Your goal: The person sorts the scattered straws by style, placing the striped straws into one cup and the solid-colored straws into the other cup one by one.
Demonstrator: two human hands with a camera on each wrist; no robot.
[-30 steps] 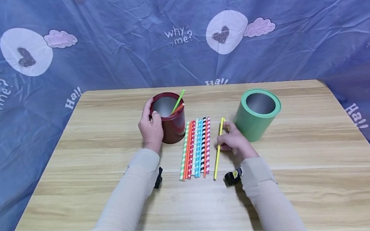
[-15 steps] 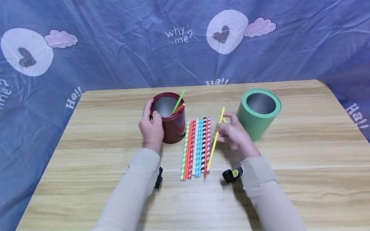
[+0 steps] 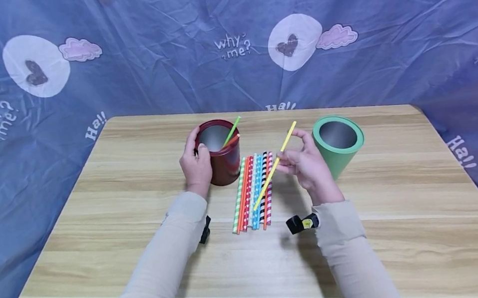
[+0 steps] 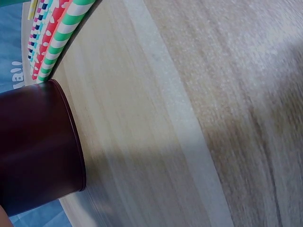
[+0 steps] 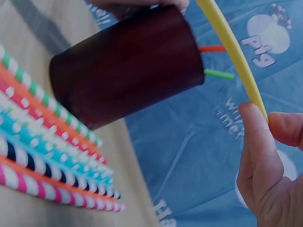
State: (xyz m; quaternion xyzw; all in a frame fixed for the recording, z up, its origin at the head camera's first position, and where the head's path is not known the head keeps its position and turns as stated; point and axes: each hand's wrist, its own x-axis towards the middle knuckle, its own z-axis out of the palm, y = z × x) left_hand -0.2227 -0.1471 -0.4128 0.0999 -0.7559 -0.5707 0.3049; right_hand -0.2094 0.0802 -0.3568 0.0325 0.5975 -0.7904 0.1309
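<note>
Right grip [image 3: 308,167] pinches a yellow straw [image 3: 269,180] over the straw row [image 3: 250,190]; left grip [image 3: 196,167] holds the dark-red can [image 3: 225,167].

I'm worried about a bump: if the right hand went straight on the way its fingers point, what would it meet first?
Probably the dark red can, across the far end of the straw row; depth is unclear, so the right hand might pass just beside it.

Dark red canister [image 3: 225,167]: left side blocked by left hand [image 3: 196,167], right of mouth crossed by green straw [image 3: 233,128] and orange straw [image 3: 232,141], rest passable. Way over row of straws [image 3: 254,192] crossed by slanting yellow straw [image 3: 270,177]. Right hand [image 3: 311,167] hemmed on right by green canister [image 3: 337,162]. Room offered by near tabletop [image 3: 247,279].
</note>
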